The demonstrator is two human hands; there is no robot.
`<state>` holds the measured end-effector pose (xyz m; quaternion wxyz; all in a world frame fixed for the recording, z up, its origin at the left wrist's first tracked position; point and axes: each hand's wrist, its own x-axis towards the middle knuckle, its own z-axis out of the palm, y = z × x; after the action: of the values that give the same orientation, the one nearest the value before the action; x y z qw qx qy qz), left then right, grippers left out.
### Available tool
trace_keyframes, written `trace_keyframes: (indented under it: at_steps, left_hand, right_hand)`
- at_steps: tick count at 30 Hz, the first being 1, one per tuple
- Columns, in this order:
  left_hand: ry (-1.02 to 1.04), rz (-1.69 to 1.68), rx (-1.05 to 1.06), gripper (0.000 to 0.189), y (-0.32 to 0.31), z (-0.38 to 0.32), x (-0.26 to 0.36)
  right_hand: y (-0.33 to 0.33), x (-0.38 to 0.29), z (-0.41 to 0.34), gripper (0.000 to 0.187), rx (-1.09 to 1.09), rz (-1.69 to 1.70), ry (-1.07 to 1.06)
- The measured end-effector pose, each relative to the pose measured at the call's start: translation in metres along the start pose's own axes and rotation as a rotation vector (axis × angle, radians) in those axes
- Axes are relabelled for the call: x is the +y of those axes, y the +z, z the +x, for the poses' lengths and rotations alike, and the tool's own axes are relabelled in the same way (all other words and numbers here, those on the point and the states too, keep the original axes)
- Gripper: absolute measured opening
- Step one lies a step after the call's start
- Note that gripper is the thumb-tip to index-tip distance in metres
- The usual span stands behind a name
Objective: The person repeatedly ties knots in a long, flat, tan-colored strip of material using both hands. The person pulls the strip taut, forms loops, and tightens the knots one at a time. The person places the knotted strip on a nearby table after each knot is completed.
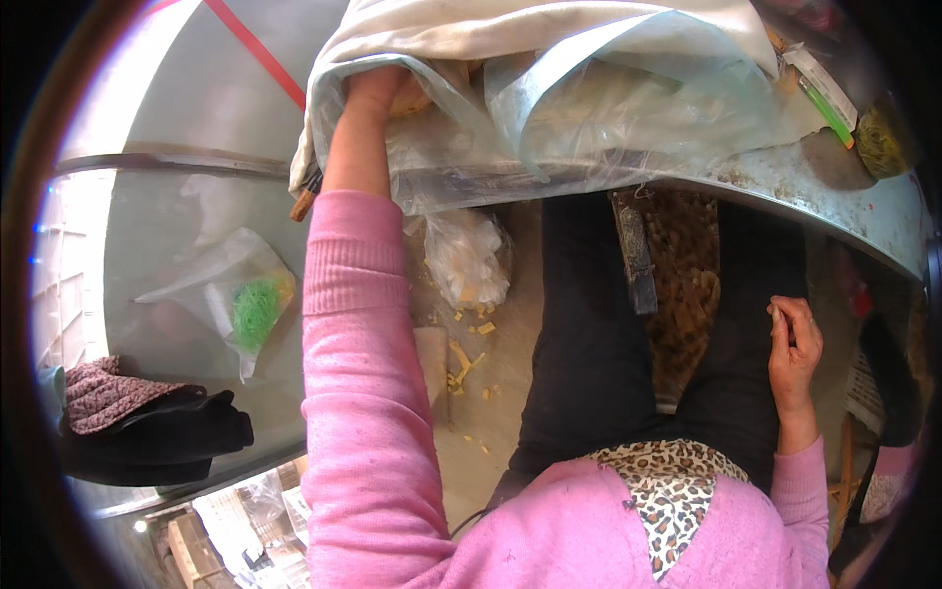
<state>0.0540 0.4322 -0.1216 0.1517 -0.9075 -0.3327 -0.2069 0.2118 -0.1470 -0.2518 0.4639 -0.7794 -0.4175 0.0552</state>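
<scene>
My left hand (379, 87) reaches under a cream cloth (471, 37) and a clear plastic sheet (574, 140) at the table edge. The fingers are hidden there, beside a tan object (412, 99) that is only partly visible. Whether they hold it cannot be told. My right hand (798, 342) hovers by my right thigh, its fingers curled and thumb tip against them, with nothing visible in the grasp. A narrow, worn strip (636, 250) with a dark lower end hangs from the table edge between my knees.
Right on the table lie a green lighter-like stick (826, 110), a white box (824, 81) and a yellowish-green tangle (883, 143). Yellow chips (464, 364) litter the floor near a plastic bag (467, 258). Left are a bag with green shreds (254, 309) and dark clothing (154, 434).
</scene>
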Motion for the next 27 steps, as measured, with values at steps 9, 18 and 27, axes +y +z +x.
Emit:
trace_keyframes:
  at_steps: [9,18,27]
  left_hand:
    - [0.046,-0.02,-0.097,0.058,-0.036,0.017,-0.011]
    - [0.216,-0.022,0.017,0.056,-0.075,0.039,0.014]
    - [0.381,0.212,-0.184,0.055,-0.035,0.005,0.06]
  right_hand:
    - [-0.002,0.006,-0.003,0.016,0.01,0.008,-0.028]
    - [-0.004,0.008,-0.004,0.016,0.013,0.073,0.01]
    - [-0.008,0.01,-0.005,0.016,0.014,0.088,0.014]
